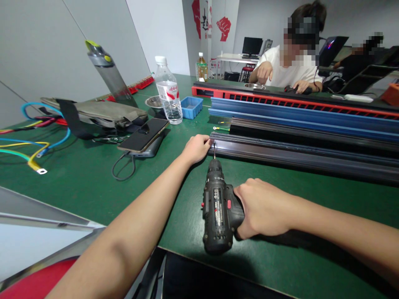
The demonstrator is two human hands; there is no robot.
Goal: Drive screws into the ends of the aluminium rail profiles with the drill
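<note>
My right hand [264, 207] is wrapped round the grip of a black cordless drill [218, 211], which lies on its side in the air over the green table. Its long bit [214, 152] points away from me and meets the near end of a dark metal profile [280, 160], where a patch of light shows. At that same end, my left hand [197, 148] has its fingers closed on the profile's edge, the thumb and index finger close to the bit's tip. Whether a screw sits at the tip is too small to tell.
Behind the profile lie a black strip, a blue profile [296, 114] and a red-and-black rail [280, 96]. A water bottle [170, 93], blue tray [191, 109], phone [145, 135], grey bag [99, 111] and cables [34, 162] occupy the left. Across the table sits another person [271, 66].
</note>
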